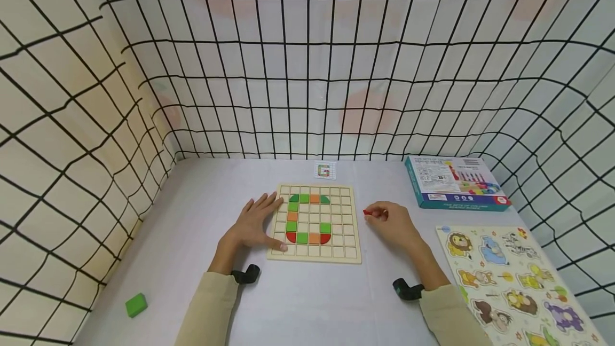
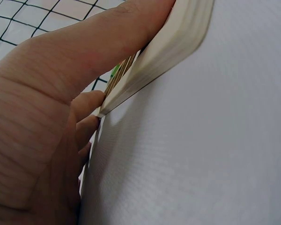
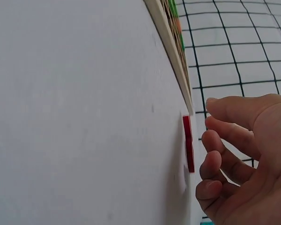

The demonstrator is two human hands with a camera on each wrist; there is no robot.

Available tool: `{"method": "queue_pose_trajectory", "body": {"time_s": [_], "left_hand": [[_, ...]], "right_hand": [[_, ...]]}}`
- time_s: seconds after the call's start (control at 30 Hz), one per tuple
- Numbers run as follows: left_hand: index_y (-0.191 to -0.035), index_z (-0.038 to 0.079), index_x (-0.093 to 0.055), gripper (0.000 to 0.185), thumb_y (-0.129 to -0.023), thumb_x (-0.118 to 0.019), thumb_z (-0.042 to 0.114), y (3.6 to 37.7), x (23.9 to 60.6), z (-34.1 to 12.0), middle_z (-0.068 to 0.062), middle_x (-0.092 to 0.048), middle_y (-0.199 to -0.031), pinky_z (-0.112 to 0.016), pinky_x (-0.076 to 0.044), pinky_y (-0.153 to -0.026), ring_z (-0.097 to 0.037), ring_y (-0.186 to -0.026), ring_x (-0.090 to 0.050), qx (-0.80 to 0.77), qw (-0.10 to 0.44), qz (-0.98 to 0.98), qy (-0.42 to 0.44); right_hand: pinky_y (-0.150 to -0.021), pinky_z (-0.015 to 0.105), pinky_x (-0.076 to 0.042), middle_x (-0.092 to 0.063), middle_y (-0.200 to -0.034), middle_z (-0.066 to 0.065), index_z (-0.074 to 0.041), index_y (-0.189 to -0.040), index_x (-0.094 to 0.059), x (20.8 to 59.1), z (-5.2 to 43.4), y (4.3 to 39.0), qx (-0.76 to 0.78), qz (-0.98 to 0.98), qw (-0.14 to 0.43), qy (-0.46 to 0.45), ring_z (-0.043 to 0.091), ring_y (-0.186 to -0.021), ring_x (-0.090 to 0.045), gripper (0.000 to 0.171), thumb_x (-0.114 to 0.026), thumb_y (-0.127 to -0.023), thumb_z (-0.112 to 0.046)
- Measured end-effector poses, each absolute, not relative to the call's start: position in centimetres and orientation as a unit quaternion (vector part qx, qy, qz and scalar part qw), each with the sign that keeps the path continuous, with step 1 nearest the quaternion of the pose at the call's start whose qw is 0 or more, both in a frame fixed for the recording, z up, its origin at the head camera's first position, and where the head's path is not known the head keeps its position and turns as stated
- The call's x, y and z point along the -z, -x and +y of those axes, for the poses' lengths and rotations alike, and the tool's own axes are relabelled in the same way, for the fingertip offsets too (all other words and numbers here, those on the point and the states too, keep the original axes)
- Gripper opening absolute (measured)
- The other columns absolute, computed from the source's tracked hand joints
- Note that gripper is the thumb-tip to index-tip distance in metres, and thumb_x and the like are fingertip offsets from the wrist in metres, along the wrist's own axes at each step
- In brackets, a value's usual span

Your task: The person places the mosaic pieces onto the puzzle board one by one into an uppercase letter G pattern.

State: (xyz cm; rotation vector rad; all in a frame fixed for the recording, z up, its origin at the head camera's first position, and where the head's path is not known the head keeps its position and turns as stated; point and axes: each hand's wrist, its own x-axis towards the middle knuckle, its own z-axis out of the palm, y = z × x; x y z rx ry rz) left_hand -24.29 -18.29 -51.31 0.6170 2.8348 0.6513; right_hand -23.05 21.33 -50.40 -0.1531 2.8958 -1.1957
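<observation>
The red piece [image 1: 368,211] is lying flat on the grey table [image 1: 307,303], just off the right edge of the wooden grid board [image 1: 314,221], and you're hovering your right hand [image 1: 391,223] right at it. Your fingertips [image 3: 214,140] are curling toward the piece; in the right wrist view there's a sliver of gap, so it's looking loose rather than gripped, fingers relaxed and holding nothing.

Your left hand [image 1: 254,222] is lying flat with straight fingers over the board's left edge, thumb [image 2: 107,42] resting along the board's near left corner, pressing rather than grabbing.

On the board, green, orange and red tiles are forming a letter G. Just behind the board, a small card [image 1: 325,170] is showing that same G pattern.

Further right of the board, a teal box [image 1: 454,181] is sitting with print on its lid that's too small to read. Nearer you than the box, an animal puzzle [image 1: 514,276] with a lion, an elephant and a zebra is lying flat. Way off to the board's left and nearer you, a lone green block [image 1: 136,304] is sitting on the table.
</observation>
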Motion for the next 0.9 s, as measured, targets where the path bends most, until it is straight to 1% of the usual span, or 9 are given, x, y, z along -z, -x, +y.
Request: {"method": "queue_pose_trajectory", "body": {"time_s": [0.17, 0.43, 0.57, 0.7, 0.9], "left_hand": [[-0.165, 0.023, -0.026, 0.132, -0.059, -0.086, 0.074, 24.3, 51.5, -18.4, -0.002, -0.016, -0.174, -0.059, -0.005, -0.13, -0.031, -0.162, -0.009, -0.219, 0.084, 0.95, -0.207], [-0.165, 0.024, -0.027, 0.132, -0.059, -0.085, 0.074, 24.4, 51.3, -18.3, -0.002, -0.016, -0.174, -0.06, -0.005, -0.13, -0.031, -0.162, -0.009, -0.222, 0.086, 0.95, -0.204], [-0.165, 0.024, -0.027, 0.132, -0.059, -0.085, 0.075, 24.4, 51.3, -18.3, -0.002, -0.016, -0.174, -0.059, -0.005, -0.13, -0.03, -0.162, -0.009, -0.224, 0.086, 0.949, -0.205], [-0.165, 0.024, -0.027, 0.131, -0.059, -0.085, 0.074, 24.3, 51.3, -18.3, -0.002, -0.016, -0.174, -0.059, -0.005, -0.13, -0.031, -0.162, -0.009, -0.225, 0.087, 0.948, -0.206], [-0.165, 0.023, -0.027, 0.131, -0.059, -0.085, 0.074, 24.4, 51.4, -18.4, -0.002, -0.016, -0.174, -0.059, -0.004, -0.13, -0.031, -0.162, -0.009, -0.223, 0.085, 0.949, -0.204]], "right_hand": [[-0.073, 0.03, -0.046, -0.068, -0.096, 0.004, -0.014, -0.112, -0.076, 51.0, 22.6, 23.1, 0.372, 0.928, -0.008, 0.032, 0.021, -0.087, -0.054, 0.019, -0.073, -0.095, -0.022], [-0.072, 0.031, -0.044, -0.068, -0.095, 0.009, -0.006, -0.115, -0.073, 51.0, 23.3, 23.7, 0.367, 0.929, -0.021, 0.031, 0.022, -0.085, -0.055, 0.025, -0.073, -0.096, -0.021], [-0.073, 0.031, -0.044, -0.068, -0.094, 0.01, -0.005, -0.113, -0.073, 50.8, 23.1, 24.0, 0.361, 0.932, -0.01, 0.012, 0.024, -0.087, -0.056, 0.026, -0.072, -0.096, -0.024], [-0.072, 0.031, -0.043, -0.066, -0.094, 0.01, -0.005, -0.11, -0.073, 50.7, 23.0, 24.1, 0.361, 0.933, 0.001, 0.004, 0.024, -0.088, -0.056, 0.024, -0.073, -0.095, -0.023], [-0.076, 0.032, -0.044, -0.067, -0.104, 0.013, -0.006, -0.116, -0.073, 50.5, 23.1, 24.2, 0.361, 0.933, 0.017, 0.005, 0.026, -0.093, -0.055, 0.023, -0.07, -0.095, -0.016]]}}
